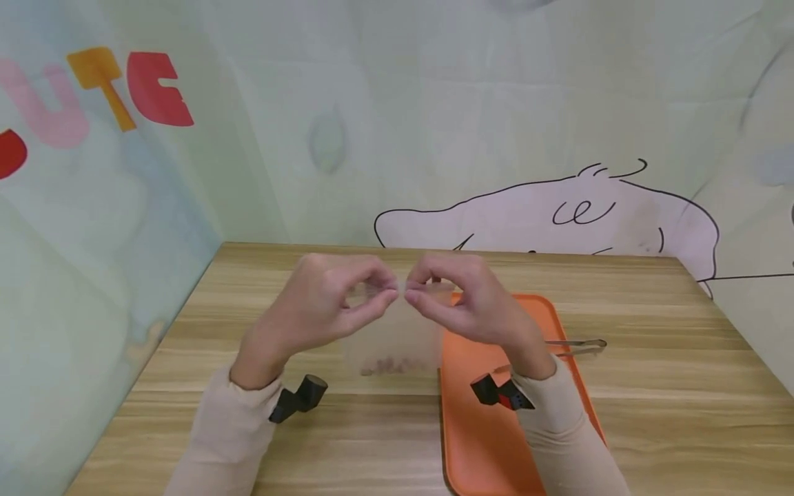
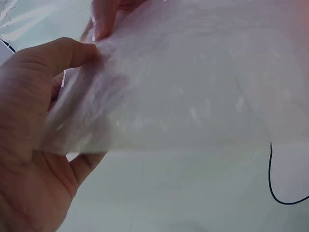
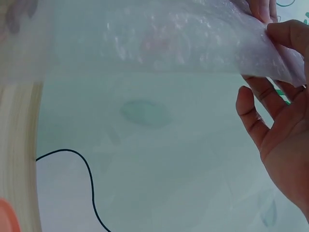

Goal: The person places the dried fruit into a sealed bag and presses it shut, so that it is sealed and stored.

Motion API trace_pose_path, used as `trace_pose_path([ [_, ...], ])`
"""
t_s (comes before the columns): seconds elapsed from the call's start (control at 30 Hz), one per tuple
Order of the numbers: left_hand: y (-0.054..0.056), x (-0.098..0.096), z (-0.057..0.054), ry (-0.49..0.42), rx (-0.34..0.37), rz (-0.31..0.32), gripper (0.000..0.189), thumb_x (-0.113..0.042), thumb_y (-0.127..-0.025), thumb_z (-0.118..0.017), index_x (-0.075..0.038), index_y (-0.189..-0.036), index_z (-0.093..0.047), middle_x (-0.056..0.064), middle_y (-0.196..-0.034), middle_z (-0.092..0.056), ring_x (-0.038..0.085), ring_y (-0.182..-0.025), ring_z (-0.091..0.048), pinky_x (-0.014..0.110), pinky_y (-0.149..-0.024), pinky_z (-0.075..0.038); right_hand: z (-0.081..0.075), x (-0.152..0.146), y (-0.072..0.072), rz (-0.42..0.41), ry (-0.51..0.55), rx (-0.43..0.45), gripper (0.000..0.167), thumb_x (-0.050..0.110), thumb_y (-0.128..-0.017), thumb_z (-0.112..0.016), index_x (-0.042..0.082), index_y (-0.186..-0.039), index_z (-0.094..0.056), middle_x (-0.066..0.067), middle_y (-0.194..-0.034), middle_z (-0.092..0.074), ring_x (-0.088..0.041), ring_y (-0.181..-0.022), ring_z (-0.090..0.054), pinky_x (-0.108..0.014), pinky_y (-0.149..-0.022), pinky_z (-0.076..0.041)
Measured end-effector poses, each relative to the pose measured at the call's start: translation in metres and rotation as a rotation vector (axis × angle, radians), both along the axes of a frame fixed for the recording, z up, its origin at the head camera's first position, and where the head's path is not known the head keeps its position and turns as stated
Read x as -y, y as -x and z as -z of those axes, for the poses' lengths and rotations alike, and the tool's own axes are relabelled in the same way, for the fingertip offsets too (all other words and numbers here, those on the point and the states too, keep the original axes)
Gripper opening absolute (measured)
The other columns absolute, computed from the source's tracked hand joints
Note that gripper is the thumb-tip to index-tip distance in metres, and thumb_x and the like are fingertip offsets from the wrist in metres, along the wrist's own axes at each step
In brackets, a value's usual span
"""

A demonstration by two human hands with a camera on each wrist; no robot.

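A clear plastic bag [image 1: 397,331] hangs between the two hands above the table. Small reddish-brown pieces [image 1: 393,365] lie along its bottom; their kind is too blurred to make out. My left hand [image 1: 335,296] pinches the bag's top edge between thumb and fingers. Close beside it, the right hand [image 1: 471,296] pinches the same edge, the fingertips of both nearly meeting at the middle. In the left wrist view the see-through film [image 2: 183,96] spreads out from the thumb, and the right wrist view shows the film [image 3: 145,43] wrinkled near the fingers.
An orange tray [image 1: 484,441] lies on the wooden table [image 1: 360,441], partly under the right forearm. Metal tongs [image 1: 583,344] reach over the tray's right side. A printed cloth [image 1: 279,138] hangs behind and to the left of the table.
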State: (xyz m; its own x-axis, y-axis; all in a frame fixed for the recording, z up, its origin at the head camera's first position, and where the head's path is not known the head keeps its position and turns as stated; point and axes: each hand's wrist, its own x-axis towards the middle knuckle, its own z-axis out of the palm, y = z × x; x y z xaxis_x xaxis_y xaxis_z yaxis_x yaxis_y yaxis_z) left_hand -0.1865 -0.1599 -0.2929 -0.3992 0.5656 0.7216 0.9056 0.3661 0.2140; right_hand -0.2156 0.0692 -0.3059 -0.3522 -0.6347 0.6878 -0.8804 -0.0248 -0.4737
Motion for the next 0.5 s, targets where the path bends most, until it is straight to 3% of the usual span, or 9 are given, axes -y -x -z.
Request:
trace_pose_path([
  [0.13, 0.0, 0.001, -0.001, -0.035, 0.072, 0.0, 0.007, -0.006, -0.085, -0.077, -0.008, -0.089, -0.071, -0.004, -0.08, -0.071, 0.005, -0.071, -0.065, 0.024, -0.06, -0.052, -0.003, -0.006, -0.001, 0.034, 0.037, -0.011, 0.015, -0.004, -0.09, -0.065, 0.011, -0.086, -0.063, 0.005, -0.08, -0.059, -0.01, -0.073, -0.053, -0.029, -0.068, -0.045],
  [0.3, 0.0, 0.005, -0.001, -0.086, 0.169, 0.001, 0.007, -0.006, -0.086, -0.075, -0.01, -0.086, -0.069, -0.008, -0.079, -0.068, 0.004, -0.073, -0.063, 0.026, -0.066, -0.053, -0.007, -0.017, -0.001, 0.057, 0.035, 0.038, 0.015, -0.001, -0.092, -0.065, 0.013, -0.085, -0.063, 0.006, -0.08, -0.059, -0.012, -0.073, -0.052, -0.028, -0.066, -0.042],
  [0.5, 0.003, 0.003, 0.001, -0.109, 0.133, 0.054, 0.01, -0.001, -0.086, -0.072, -0.009, -0.084, -0.066, -0.006, -0.077, -0.066, 0.005, -0.069, -0.061, 0.023, -0.064, -0.051, -0.009, -0.022, -0.002, 0.045, -0.039, 0.075, 0.015, 0.0, -0.092, -0.066, 0.015, -0.09, -0.063, 0.007, -0.083, -0.06, -0.011, -0.076, -0.053, -0.029, -0.071, -0.043],
])
